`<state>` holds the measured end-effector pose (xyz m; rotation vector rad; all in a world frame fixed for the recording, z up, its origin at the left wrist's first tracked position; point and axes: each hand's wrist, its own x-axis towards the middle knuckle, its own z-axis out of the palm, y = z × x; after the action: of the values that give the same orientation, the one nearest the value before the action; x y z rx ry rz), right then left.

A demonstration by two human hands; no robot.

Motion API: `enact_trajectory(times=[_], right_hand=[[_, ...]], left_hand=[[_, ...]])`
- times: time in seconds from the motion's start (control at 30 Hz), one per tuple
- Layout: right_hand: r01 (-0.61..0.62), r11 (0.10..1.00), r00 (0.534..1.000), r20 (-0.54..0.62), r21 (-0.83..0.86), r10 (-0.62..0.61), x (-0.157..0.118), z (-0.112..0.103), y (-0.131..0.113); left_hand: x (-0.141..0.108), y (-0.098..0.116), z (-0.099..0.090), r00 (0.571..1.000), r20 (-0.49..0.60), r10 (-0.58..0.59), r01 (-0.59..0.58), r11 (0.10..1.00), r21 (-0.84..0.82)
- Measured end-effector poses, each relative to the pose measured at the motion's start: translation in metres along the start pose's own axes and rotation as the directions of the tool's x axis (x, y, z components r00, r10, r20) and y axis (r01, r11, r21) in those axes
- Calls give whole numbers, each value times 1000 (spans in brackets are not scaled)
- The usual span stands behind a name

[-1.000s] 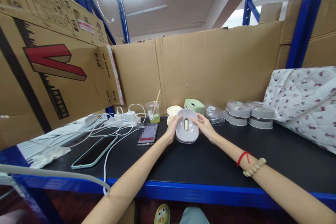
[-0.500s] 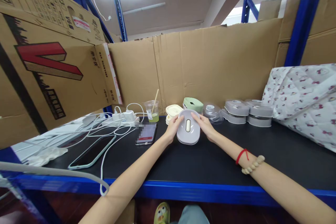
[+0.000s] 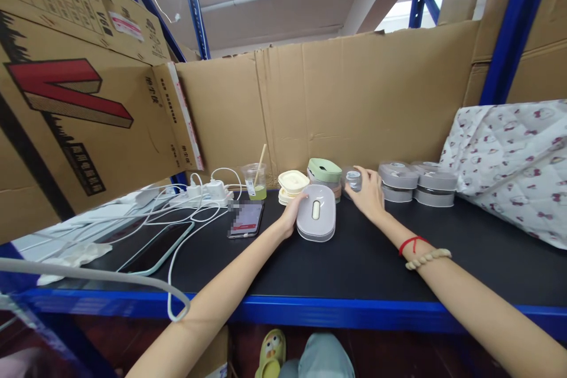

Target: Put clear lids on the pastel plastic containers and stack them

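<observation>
My left hand (image 3: 292,212) grips the left edge of a pale lilac-grey plastic box (image 3: 316,227), rounded in shape, with a light oval piece in the middle of its top. The box is tilted towards me over the black table top. Farther right, my right hand (image 3: 370,192) has its thumb and fingers curved around a clear plastic lid (image 3: 353,178) at the back. Part of that lid is hidden by the hand. A green open-topped piece (image 3: 325,170) sits on a stack behind the box, and cream pieces (image 3: 293,182) are stacked to its left.
Grey containers with clear lids (image 3: 397,177) stand at the back right beside a patterned quilted cloth (image 3: 514,171). On the left lie a phone (image 3: 246,218), a second phone (image 3: 157,248), white cables and a power strip (image 3: 216,191). A cup with a straw (image 3: 256,183) stands behind.
My right hand has let go of the lilac-grey box and moved right and back to the clear lid. My left hand still holds the box, in nearly the same place.
</observation>
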<state>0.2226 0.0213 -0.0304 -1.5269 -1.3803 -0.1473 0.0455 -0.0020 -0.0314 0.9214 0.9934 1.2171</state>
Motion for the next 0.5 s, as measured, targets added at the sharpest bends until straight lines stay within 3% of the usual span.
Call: enact_trajectory(times=[0.13,0.33,0.4,0.5], right_hand=[[38,987,999,36,-158,-33,11,14,33],[-45,996,988,142,-82,57,19,21,41],[-60,996,994,89,-60,65,19,16,35],[-42,997,994,-94,64,48,17,7,23]], left_hand=[[-2,-1,-1,989,108,-105,97,992,78],[-3,-2,-1,968,182,-172,154,982,110],[-3,-1,0,979,158,-125,116,991,65],[-4,5,0,993,115,4,3,998,-56]])
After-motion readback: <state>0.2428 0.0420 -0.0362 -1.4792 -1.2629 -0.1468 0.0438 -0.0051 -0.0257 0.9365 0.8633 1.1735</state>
